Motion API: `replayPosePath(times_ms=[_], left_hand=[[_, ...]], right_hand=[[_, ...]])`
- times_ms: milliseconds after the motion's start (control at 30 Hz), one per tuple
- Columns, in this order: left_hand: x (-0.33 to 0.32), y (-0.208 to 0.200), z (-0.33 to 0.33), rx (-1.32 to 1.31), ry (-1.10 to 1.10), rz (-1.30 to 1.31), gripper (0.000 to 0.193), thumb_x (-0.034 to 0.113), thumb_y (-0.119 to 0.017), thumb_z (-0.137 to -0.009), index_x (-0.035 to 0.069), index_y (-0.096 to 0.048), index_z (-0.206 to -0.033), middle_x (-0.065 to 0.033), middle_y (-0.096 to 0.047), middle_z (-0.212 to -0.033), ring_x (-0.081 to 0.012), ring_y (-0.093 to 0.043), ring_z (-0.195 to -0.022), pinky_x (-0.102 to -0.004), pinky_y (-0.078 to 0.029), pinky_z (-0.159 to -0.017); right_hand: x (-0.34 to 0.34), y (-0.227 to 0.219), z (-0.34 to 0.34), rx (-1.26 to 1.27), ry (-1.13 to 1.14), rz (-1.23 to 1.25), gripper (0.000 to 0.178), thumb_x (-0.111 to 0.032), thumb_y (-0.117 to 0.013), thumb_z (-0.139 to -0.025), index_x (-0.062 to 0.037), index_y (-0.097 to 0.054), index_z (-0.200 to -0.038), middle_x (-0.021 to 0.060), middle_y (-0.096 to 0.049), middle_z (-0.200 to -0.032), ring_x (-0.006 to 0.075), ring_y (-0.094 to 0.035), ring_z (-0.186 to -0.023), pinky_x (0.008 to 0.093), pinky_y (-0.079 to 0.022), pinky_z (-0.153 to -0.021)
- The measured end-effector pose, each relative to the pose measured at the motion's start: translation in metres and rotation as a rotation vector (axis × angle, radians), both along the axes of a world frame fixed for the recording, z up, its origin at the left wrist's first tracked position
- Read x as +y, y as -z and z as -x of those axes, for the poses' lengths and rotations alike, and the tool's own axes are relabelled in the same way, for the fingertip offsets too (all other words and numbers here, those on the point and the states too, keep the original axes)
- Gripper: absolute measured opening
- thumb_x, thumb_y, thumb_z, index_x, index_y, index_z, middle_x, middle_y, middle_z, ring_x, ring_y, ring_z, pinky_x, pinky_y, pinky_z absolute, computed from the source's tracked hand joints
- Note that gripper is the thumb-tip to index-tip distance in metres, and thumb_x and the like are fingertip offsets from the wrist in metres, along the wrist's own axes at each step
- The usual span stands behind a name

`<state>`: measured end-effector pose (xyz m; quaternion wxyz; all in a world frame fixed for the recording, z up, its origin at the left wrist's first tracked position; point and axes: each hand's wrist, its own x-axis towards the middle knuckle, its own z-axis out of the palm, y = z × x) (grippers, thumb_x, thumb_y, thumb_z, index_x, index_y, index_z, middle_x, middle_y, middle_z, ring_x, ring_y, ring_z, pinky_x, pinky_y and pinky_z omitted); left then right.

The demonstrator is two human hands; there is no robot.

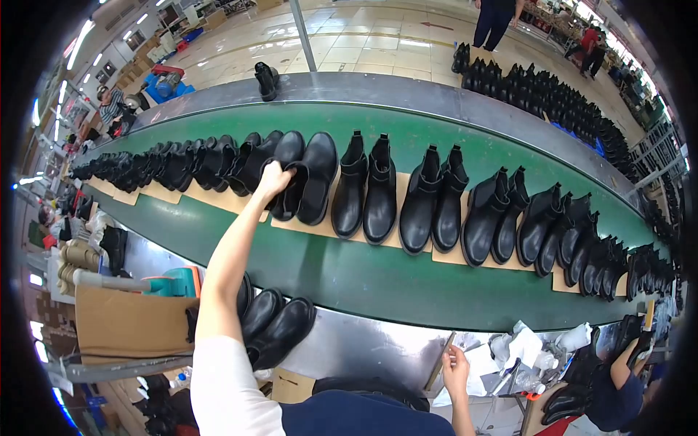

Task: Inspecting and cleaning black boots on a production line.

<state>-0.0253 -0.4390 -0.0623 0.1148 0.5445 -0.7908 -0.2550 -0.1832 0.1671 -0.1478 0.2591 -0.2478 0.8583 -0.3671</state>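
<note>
My left hand [273, 180] reaches out over the green conveyor belt [342, 280] and is closed on the upper part of a black ankle boot [293, 198]. Right beside that boot lies another black boot [318, 178], its toe pointing away from me. To the right, pairs of black boots [379, 192] stand upright on brown cardboard sheets [338, 231]. My right hand [456, 369] is low, near the metal table edge, with its fingers curled. Its fingertips are at a thin brown strip [439, 365]; whether they grip it I cannot make out.
Black boots [280, 330] lie on the metal ledge near my left arm, beside a brown padded board [134, 323]. One black boot [267, 81] stands on the far rail. Crumpled white paper [523, 345] is at right, near a co-worker's arm [624, 363].
</note>
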Motion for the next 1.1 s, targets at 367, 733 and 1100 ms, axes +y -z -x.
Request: replayPosePath(times_ms=[367,733,1100], left_hand=[[0.041,0.0,0.166,0.243,0.097,0.469,0.049,0.026,-0.064,-0.072,-0.011,-0.051,-0.103,-0.0233,-0.06,-0.093,-0.037,-0.057,-0.095,-0.0449,-0.045,-0.085],[0.069,0.033,0.167,-0.095,0.026,0.157,0.024,0.022,-0.062,-0.077,0.008,-0.065,-0.097,-0.0178,-0.065,-0.096,-0.0337,-0.063,-0.093,-0.0419,-0.051,-0.079],[0.254,-0.064,0.039,0.072,1.121,0.559,0.007,0.01,-0.058,-0.066,0.008,-0.058,-0.072,-0.005,-0.062,-0.078,-0.0235,-0.058,-0.085,-0.0341,-0.044,-0.077]], right_hand=[[0.014,0.017,-0.022,0.253,-0.081,-0.488,0.066,-0.015,-0.067,-0.076,0.001,-0.032,-0.13,0.024,-0.045,-0.104,0.0403,-0.049,-0.097,0.046,-0.045,-0.081],[0.056,0.022,-0.005,0.216,0.06,-0.521,0.066,-0.01,-0.06,-0.08,-0.0107,-0.028,-0.138,0.0215,-0.047,-0.1,0.0394,-0.053,-0.092,0.0479,-0.046,-0.077],[0.023,-0.007,0.024,0.527,0.092,-0.066,0.051,-0.018,-0.058,-0.083,-0.0003,-0.043,-0.129,0.0256,-0.044,-0.11,0.0406,-0.043,-0.106,0.0466,-0.038,-0.09]])
